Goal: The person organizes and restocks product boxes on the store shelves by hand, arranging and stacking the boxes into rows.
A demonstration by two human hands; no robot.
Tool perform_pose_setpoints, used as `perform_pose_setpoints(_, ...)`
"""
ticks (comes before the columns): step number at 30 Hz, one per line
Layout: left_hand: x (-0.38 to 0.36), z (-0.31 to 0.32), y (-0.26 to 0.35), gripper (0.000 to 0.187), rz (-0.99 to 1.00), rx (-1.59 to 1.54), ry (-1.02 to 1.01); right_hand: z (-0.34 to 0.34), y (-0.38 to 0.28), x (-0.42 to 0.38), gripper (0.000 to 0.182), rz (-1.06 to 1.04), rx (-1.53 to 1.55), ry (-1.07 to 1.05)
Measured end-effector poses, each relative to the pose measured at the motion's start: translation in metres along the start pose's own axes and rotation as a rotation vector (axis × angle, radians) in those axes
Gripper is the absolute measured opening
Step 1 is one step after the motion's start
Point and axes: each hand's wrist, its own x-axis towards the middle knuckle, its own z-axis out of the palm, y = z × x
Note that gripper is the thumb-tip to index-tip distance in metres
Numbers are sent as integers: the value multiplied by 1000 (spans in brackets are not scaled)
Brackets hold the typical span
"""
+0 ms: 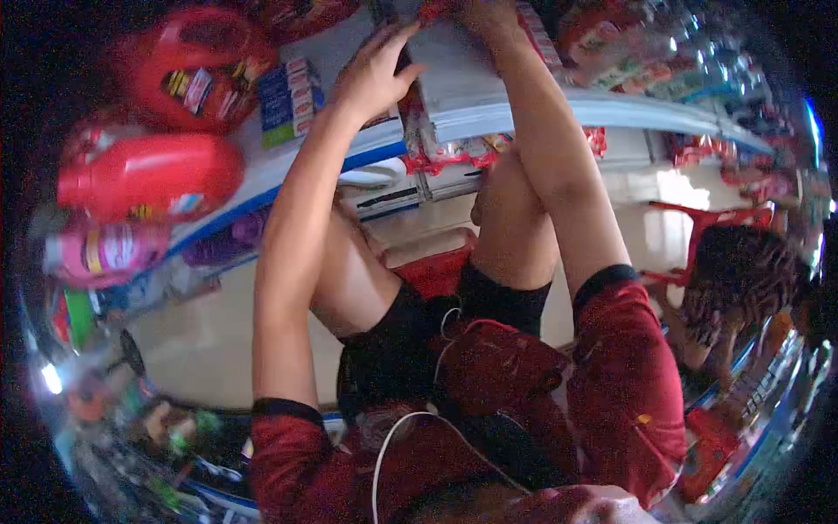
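My left hand (375, 77) reaches up over a shelf (454, 79), its fingers stretched and the thumb apart, with nothing in it. At the top edge of the view is my right hand (489, 19), blurred and partly cut off, so I cannot tell what its fingers do. Beside it, close to my left fingertips, a small red thing (433, 10) shows in part. Left of my left hand stands a row of small blue and white boxes (292, 98). A blue strip (374, 155) runs along the shelf's front edge below my left wrist.
Large red jugs (157, 175) and a pink bottle (109, 249) crowd the left shelf. Red packets (454, 157) sit on a lower shelf before my knees. At the right, a person with dark hair (738, 279) is near a red plastic chair (698, 227). More goods fill the lower left.
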Motion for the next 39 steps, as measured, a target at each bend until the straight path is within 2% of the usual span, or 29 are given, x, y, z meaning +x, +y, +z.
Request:
perform_pose_setpoints(1,1,-3,-3,59,-4,21,40,-4,-4,5,53,-68,-11,3)
perform_pose_setpoints(2,1,-3,-7,63,2,28,140,35,7,12,50,-216,-113,323)
perform_pose_setpoints(3,5,-8,-12,63,154,-47,314,27,-2,23,50,-266,-110,336)
perform_pose_setpoints(4,11,-21,-2,62,314,-112,485,19,-13,25,49,-189,27,36)
perform_pose_setpoints(5,3,-36,12,49,11,88,331,10,-26,27,47,-105,156,-279)
perform_pose_setpoints(6,1,-30,-4,56,-7,108,342,8,-32,28,47,-148,156,-283)
perform_pose_setpoints(7,-1,-33,-10,63,-28,128,344,14,-30,24,45,-338,257,-172)
perform_pose_setpoints(8,-4,-36,-18,62,-18,73,340,24,-37,21,45,-522,376,-59)
perform_pose_setpoints(10,-11,-48,-23,58,-173,74,167,-25,-83,1,42,-482,405,-262)
perform_pose_setpoints(11,-16,-45,-45,52,-150,50,118,7,-83,5,46,-445,601,-295)
perform_pose_setpoints(13,-25,-58,-40,45,-163,19,56,-30,-109,-9,47,-414,690,-401)
perform_pose_setpoints(15,-37,-67,-42,43,-206,42,61,-40,-119,-11,47,-509,626,-443)
perform_pose_setpoints(16,-40,-64,-51,40,-219,41,55,-36,-117,-12,45,-465,631,-427)
perform_pose_setpoints(17,-43,-58,-59,36,-181,43,140,-32,-113,-12,43,-416,630,-410)
perform_pose_setpoints(19,-42,-67,-51,34,-271,46,-11,-27,-111,-12,42,-452,556,-435)
perform_pose_setpoints(21,-43,-63,-54,33,-230,10,16,-26,-109,-18,38,-557,450,-387)
perform_pose_setpoints(23,-46,-74,-37,34,-324,101,-54,-20,-109,-25,38,-460,570,-469)
perform_pose_setpoints(25,-44,-81,-30,33,-293,76,-114,-19,-110,-30,38,-478,486,-415)
perform_pose_setpoints(27,-42,-78,-26,33,-327,151,-225,-18,-107,-33,37,-511,517,-488)
perform_pose_setpoints(29,-43,-65,-42,34,-226,152,-211,-27,-106,-36,37,-480,547,-511)
perform_pose_setpoints(31,-41,-67,-34,33,-313,88,-210,-19,-104,-35,37,-494,497,-523)
perform_pose_setpoints(32,-40,-74,-25,34,-375,102,-275,-20,-105,-37,36,-478,437,-496)
perform_pose_setpoints(35,-44,-63,-43,35,-335,45,-243,-12,-99,-32,34,-558,550,-515)
perform_pose_setpoints(38,-38,-70,-34,36,-429,92,-373,-4,-95,-27,32,-612,593,-573)
perform_pose_setpoints(39,-41,-73,-25,30,-335,95,-249,-3,-97,-25,31,-580,457,-588)
